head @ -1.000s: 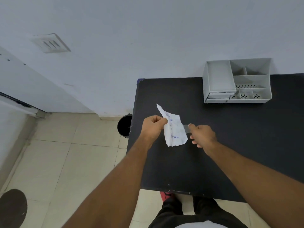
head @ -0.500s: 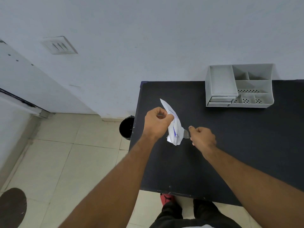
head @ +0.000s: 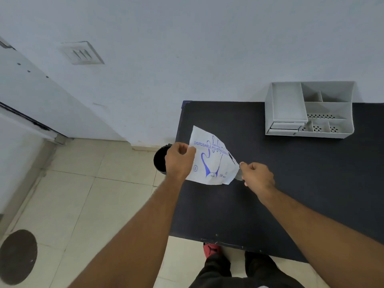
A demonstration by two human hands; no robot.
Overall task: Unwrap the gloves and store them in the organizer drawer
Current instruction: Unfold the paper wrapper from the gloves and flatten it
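Left of the desk (head: 291, 194) lies open tiled floor (head: 72, 194), with a black bin (head: 160, 161) just beside the desk's left edge. Over that edge the left hand (head: 179, 160) pinches the white glove wrapper (head: 212, 161), held above the desk; the right hand (head: 256, 173), fist-curled, pinches a clear glove (head: 239, 175) at the wrapper's right corner. The grey organizer (head: 309, 110) sits at the desk's far edge, well apart, bare dark surface between.

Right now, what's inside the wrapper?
The paper wrapper, gripped by the left hand, is opaque, so its contents are hidden. Only a strip of clear plastic shows at its right edge, pinched by the right hand. Probably a glove.
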